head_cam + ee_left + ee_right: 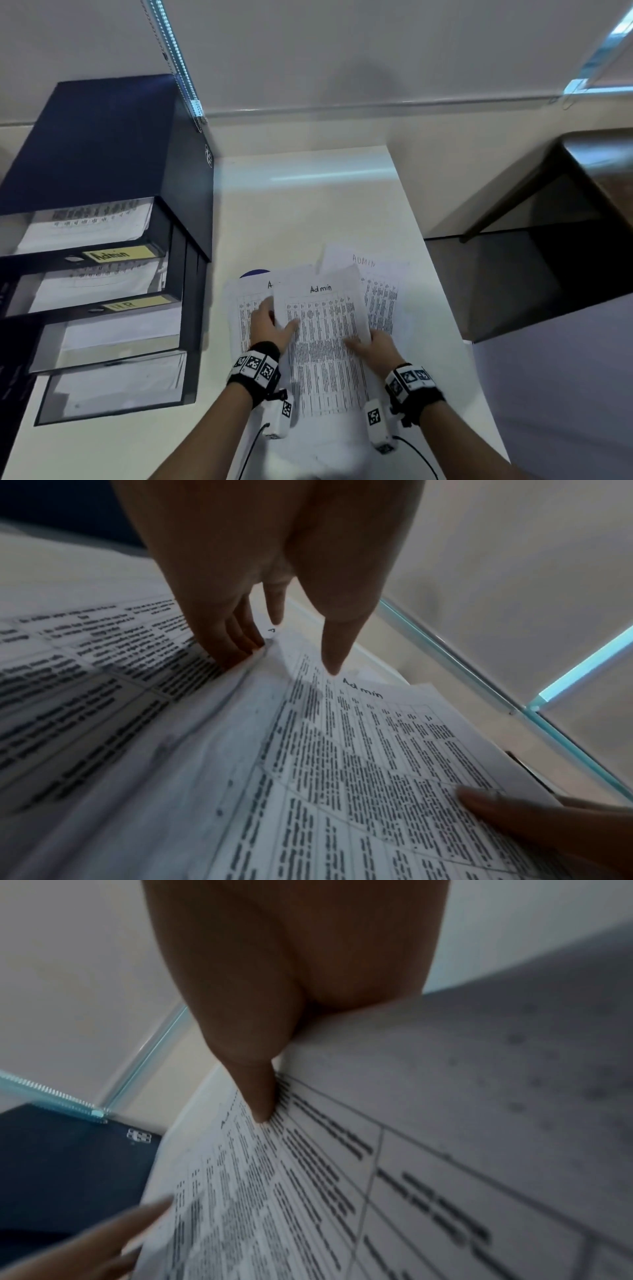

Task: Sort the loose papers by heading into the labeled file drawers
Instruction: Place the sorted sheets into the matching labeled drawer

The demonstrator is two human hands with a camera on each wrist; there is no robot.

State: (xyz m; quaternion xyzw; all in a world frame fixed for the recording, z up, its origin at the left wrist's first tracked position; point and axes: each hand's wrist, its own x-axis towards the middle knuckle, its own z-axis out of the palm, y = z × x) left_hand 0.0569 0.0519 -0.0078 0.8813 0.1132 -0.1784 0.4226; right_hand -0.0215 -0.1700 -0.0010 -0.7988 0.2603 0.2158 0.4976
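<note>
Hands — left hand (269, 323) and right hand (371, 344) — pinch Admin sheet (322, 342) edges.

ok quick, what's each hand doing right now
left hand: pinching the top Admin sheet at its left edge.
right hand: pinching the same sheet's right edge.

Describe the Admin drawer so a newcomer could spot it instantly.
Find the dark file cabinet left of the white table. Its drawers are pulled open in steps; the Admin drawer is topmost, with a yellow handwritten "Admin" label.

Office: labelled file drawers (102, 274); desk (308, 212)
</note>
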